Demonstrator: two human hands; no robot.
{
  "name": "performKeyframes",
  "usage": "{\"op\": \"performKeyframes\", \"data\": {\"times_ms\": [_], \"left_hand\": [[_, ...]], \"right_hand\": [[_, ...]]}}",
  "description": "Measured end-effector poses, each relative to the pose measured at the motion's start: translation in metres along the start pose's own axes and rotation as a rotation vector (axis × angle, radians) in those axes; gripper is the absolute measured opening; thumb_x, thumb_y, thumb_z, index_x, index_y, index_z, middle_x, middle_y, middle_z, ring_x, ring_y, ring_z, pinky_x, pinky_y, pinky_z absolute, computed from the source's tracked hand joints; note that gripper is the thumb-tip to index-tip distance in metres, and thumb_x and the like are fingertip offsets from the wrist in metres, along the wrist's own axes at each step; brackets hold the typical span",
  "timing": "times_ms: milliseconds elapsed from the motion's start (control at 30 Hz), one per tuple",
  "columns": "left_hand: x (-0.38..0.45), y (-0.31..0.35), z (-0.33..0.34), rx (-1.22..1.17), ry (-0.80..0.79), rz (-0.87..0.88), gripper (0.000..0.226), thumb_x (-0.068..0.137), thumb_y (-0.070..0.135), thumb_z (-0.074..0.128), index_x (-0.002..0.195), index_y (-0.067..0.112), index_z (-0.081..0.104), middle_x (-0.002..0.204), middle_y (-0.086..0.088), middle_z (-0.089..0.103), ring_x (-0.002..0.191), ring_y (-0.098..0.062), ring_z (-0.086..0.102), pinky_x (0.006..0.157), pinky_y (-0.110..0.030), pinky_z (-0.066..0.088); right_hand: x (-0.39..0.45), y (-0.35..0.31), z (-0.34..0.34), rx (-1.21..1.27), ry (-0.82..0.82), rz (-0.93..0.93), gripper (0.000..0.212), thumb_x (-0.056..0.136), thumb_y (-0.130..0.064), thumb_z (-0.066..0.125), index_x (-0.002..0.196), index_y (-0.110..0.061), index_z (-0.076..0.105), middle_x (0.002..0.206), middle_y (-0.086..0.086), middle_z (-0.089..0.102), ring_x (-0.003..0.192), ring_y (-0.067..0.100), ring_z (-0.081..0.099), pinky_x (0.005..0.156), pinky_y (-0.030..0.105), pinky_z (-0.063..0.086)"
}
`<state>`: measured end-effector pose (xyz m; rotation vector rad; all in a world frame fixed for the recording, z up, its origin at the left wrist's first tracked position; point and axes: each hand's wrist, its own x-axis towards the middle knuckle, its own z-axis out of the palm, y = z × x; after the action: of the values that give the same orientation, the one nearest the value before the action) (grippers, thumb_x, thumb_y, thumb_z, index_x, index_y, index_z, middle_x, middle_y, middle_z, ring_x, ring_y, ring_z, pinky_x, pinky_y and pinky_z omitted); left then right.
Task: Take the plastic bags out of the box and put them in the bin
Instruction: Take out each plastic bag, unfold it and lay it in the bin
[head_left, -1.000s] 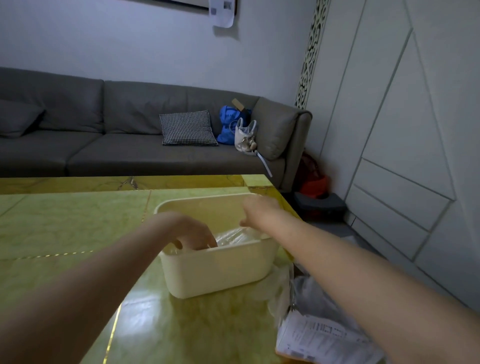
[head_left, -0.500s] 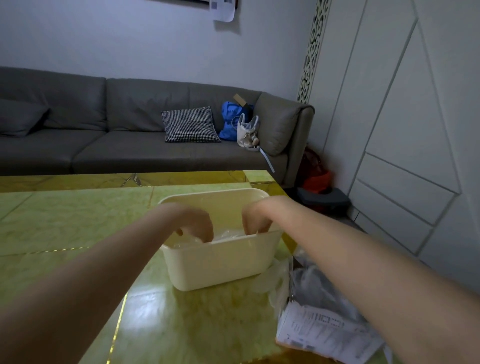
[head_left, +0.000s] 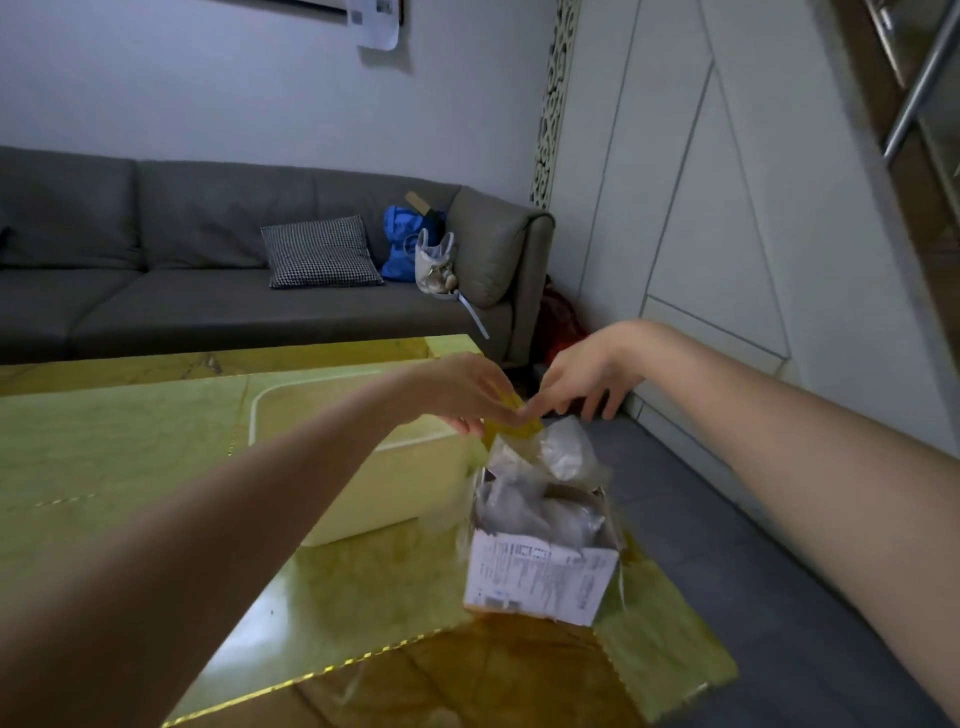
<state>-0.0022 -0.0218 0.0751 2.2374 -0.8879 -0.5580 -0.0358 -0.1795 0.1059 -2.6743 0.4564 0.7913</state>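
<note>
left hand (head_left: 462, 395) pinches plastic bag (head_left: 545, 452) at its top | right hand (head_left: 587, 371) pinches it too, other fingers spread | bag hangs above cardboard box (head_left: 540, 577) at table's (head_left: 130, 441) right edge, beside cream bin (head_left: 395, 483)

Green table (head_left: 130, 447) bears cream box (head_left: 395, 488), seemingly cardboard bin (head_left: 540, 582)

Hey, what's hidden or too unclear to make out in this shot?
Head view only:
- Inside of the cream box: hidden by the left forearm.
- Left hand and right hand fingertips on the plastic bag: blurred, exact grip unclear.
- Label print on the bin: too small to read.
- Bin's depth: bags cover it.
</note>
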Motion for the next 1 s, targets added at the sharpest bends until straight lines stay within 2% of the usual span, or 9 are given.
{"op": "performKeyframes", "data": {"times_ms": [100,200,300,433,500,667,733,867,1000], "left_hand": [[0.000,0.005,0.022,0.038,-0.051,-0.001,0.041,0.088,0.021,0.062,0.126,0.013,0.051,0.126,-0.005,0.057,0.063,-0.005,0.057,0.057,-0.012,0.047],[0.001,0.003,0.037,0.082,-0.060,-0.038,0.041,0.091,0.018,0.058,0.130,0.010,0.048,0.129,-0.007,0.055,0.063,-0.006,0.057,0.059,-0.014,0.048],[0.000,0.004,0.039,0.071,-0.016,-0.054,0.043,0.090,0.014,0.058,0.131,0.009,0.046,0.128,-0.010,0.055,0.061,-0.007,0.057,0.055,-0.013,0.048],[-0.002,0.015,0.021,-0.029,0.267,0.045,0.067,0.082,0.017,0.068,0.139,0.015,0.033,0.131,-0.004,0.048,0.058,-0.009,0.052,0.045,-0.013,0.044],[-0.006,0.020,0.012,-0.150,0.310,0.065,0.069,0.080,0.017,0.071,0.139,0.018,0.034,0.122,0.003,0.046,0.060,-0.009,0.052,0.044,-0.013,0.046],[-0.019,0.018,0.002,-0.342,0.259,-0.010,0.024,0.085,0.020,0.065,0.105,0.006,0.063,0.073,-0.002,0.054,0.051,-0.005,0.049,0.045,-0.013,0.045],[-0.023,0.013,-0.001,-0.435,0.288,-0.036,0.018,0.088,0.018,0.061,0.100,0.005,0.064,0.072,-0.002,0.058,0.042,-0.002,0.049,0.042,-0.013,0.043],[-0.026,0.003,-0.013,-0.367,0.458,-0.120,0.010,0.092,0.011,0.052,0.093,0.004,0.061,0.075,-0.004,0.065,0.051,-0.008,0.052,0.040,-0.014,0.046],[-0.025,-0.006,-0.019,-0.071,0.655,-0.165,0.016,0.092,0.011,0.052,0.082,0.005,0.062,0.071,-0.006,0.066,0.056,-0.013,0.059,0.055,-0.024,0.054]], "right_hand": [[0.001,0.024,0.017,0.067,-0.054,-0.003,0.056,0.085,-0.036,0.068,0.135,-0.018,0.049,0.137,0.006,0.047,0.102,0.025,0.057,0.084,0.034,0.050],[0.008,0.030,0.034,0.113,0.114,-0.078,0.038,0.084,-0.001,0.067,0.122,-0.003,0.060,0.086,0.009,0.064,0.067,0.016,0.060,0.057,0.021,0.052],[0.006,0.024,0.029,0.131,0.336,-0.152,0.026,0.081,0.008,0.062,0.105,0.001,0.069,0.068,0.007,0.062,0.056,0.013,0.056,0.052,0.020,0.050],[-0.019,0.008,0.004,0.240,0.476,-0.312,0.020,0.090,-0.002,0.049,0.097,-0.011,0.066,0.079,0.005,0.060,0.060,0.011,0.053,0.048,0.018,0.047],[-0.031,-0.001,0.000,0.282,0.465,-0.442,0.019,0.093,-0.004,0.047,0.100,-0.014,0.061,0.078,0.000,0.055,0.062,0.010,0.050,0.052,0.019,0.043],[-0.038,-0.011,0.003,0.544,0.446,-0.642,0.012,0.094,-0.009,0.055,0.104,-0.013,0.059,0.081,-0.005,0.052,0.066,0.004,0.048,0.057,0.016,0.042],[-0.036,-0.012,0.003,0.681,0.456,-0.618,0.013,0.094,-0.016,0.057,0.106,-0.012,0.058,0.090,0.001,0.056,0.072,0.010,0.053,0.059,0.021,0.049],[-0.039,-0.008,0.001,0.892,0.265,-0.522,0.057,0.088,-0.053,0.053,0.126,-0.011,0.047,0.112,0.009,0.061,0.096,0.022,0.062,0.090,0.038,0.052],[-0.041,-0.025,0.014,0.580,0.192,-0.498,0.069,0.085,-0.058,0.053,0.138,-0.014,0.042,0.129,0.006,0.051,0.113,0.022,0.055,0.100,0.042,0.045]]}}
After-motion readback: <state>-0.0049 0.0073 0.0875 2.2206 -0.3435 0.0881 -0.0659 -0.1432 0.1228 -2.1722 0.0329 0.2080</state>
